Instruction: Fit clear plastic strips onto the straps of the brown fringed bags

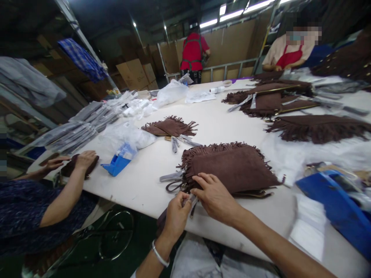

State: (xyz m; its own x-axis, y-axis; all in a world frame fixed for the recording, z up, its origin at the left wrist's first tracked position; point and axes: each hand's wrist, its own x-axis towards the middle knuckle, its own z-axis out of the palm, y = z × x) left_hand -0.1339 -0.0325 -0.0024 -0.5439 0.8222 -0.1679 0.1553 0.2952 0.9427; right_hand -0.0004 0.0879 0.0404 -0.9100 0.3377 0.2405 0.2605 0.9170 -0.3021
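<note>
Hands [216,199], two, on one fringed bag [234,166].

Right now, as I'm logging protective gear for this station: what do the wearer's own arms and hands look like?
Both forearms are bare: no sleeves show, and neither the left hand nor the right hand wears a glove. A thin silvery bangle circles the left wrist. No rings or watch show.
</note>
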